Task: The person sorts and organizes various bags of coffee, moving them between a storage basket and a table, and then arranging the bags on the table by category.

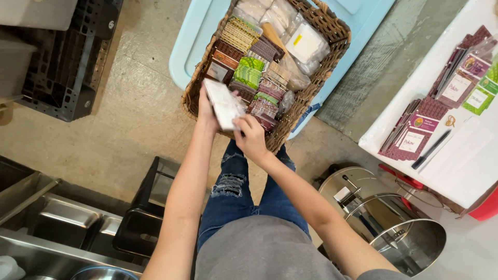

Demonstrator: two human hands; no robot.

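Note:
Both of my hands hold one flat white packet (224, 103) over the near end of a woven wicker basket (332, 32). My left hand (206, 110) grips the packet's left edge from below. My right hand (251, 136) pinches its lower right corner. The basket is packed with rows of small patterned packets (252, 72) in green, brown and maroon, and with clear bags of white items (304, 44) at its far end. It rests on a light blue plastic lid (194, 41) on the concrete floor.
A white table (467, 161) at right carries maroon and green packets (415, 129) and a black pen (431, 149). Steel pots (410, 243) stand below it. A black crate (67, 67) lies at upper left, steel trays (67, 218) and a black stool (148, 207) at lower left.

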